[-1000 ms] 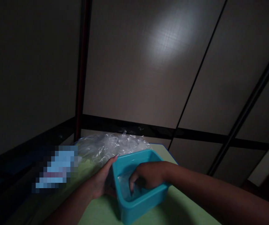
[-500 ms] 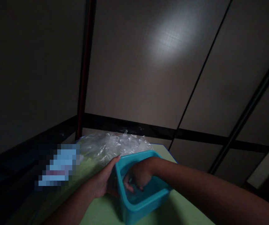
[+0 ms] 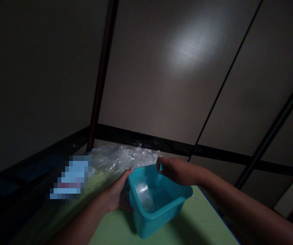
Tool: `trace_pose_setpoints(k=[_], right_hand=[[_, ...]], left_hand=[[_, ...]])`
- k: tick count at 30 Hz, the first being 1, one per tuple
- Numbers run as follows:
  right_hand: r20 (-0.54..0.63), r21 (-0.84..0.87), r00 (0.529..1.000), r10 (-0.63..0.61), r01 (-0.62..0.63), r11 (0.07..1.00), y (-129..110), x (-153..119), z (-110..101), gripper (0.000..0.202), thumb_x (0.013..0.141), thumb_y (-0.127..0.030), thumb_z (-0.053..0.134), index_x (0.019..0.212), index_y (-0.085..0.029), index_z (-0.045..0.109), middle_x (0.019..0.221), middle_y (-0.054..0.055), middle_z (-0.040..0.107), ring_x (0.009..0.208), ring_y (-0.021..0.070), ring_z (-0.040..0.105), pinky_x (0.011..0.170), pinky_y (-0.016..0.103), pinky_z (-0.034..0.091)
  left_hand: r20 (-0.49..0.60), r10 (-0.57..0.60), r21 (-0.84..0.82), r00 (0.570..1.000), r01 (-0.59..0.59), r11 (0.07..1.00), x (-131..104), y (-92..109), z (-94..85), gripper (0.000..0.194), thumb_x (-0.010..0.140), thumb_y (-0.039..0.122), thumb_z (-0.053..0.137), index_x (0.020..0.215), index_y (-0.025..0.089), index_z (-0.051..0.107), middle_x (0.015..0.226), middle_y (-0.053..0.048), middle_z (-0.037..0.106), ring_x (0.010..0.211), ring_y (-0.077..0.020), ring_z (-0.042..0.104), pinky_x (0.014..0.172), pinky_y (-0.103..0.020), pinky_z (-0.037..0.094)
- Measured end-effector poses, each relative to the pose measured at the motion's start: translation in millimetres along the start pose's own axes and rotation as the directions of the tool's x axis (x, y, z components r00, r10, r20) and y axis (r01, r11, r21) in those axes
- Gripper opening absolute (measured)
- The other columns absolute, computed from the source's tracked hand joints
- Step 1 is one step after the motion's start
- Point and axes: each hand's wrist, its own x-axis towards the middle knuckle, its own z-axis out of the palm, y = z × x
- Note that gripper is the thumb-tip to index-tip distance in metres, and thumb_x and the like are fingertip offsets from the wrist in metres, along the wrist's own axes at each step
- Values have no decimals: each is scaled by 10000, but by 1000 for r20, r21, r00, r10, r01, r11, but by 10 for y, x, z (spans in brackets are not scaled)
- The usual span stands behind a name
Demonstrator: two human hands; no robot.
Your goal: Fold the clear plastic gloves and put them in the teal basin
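Observation:
A teal plastic bin (image 3: 159, 217) stands on a green tabletop, its inside facing me. My left hand (image 3: 118, 195) grips its left wall, the thumb up at the rim. Over the far right rim is my right hand (image 3: 178, 170), with its fingers curled in; whether they pinch the rim or something thin is hidden. Shiny clear plastic (image 3: 142, 190) shows inside the bin, against its left wall and bottom.
Crumpled clear plastic (image 3: 126, 158) lies behind the bin at the back of the green tabletop (image 3: 202, 217). To the left is a blurred-out light blue item (image 3: 72, 177). Dark-trimmed panels (image 3: 156, 85) rise close behind the table.
My right hand has come up out of the bin to its far right rim, uncovering the inside. My left hand keeps its grip on the left wall.

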Motion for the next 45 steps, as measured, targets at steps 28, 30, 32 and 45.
trace_pose_setpoints(k=[28, 30, 32, 45], right_hand=[[263, 362, 953, -149, 45, 931, 95, 227, 376, 436, 735, 3, 403, 1056, -204, 614, 708, -15, 512, 592, 79, 465, 568, 183, 389], [321, 285, 935, -151, 57, 957, 47, 219, 375, 500, 677, 42, 406, 1038, -223, 628, 711, -24, 515, 601, 80, 462, 573, 173, 375], [365, 232, 918, -158, 75, 970, -8, 226, 393, 540, 634, 59, 420, 1030, -240, 633, 712, -33, 526, 615, 87, 467, 577, 169, 370], [437, 115, 893, -110, 66, 991, -82, 309, 427, 490, 632, 5, 548, 1049, -241, 621, 820, -21, 615, 706, 132, 539, 606, 196, 385]], left_hand=[[31, 21, 30, 999, -22, 999, -23, -8, 30, 708, 659, 765, 417, 982, 160, 591, 874, -110, 669, 808, -293, 614, 582, -400, 516], [46, 15, 33, 999, -16, 999, -31, -3, 41, 707, 656, 770, 413, 954, 155, 595, 847, -105, 669, 822, -301, 614, 589, -406, 518], [46, 12, 40, 999, -14, 999, -38, -2, 50, 702, 655, 773, 409, 924, 153, 597, 816, -97, 669, 807, -294, 619, 600, -404, 519], [76, -18, 41, 997, 15, 999, -24, -19, 24, 716, 648, 789, 387, 874, 144, 602, 767, -100, 676, 758, -277, 630, 602, -384, 517]])
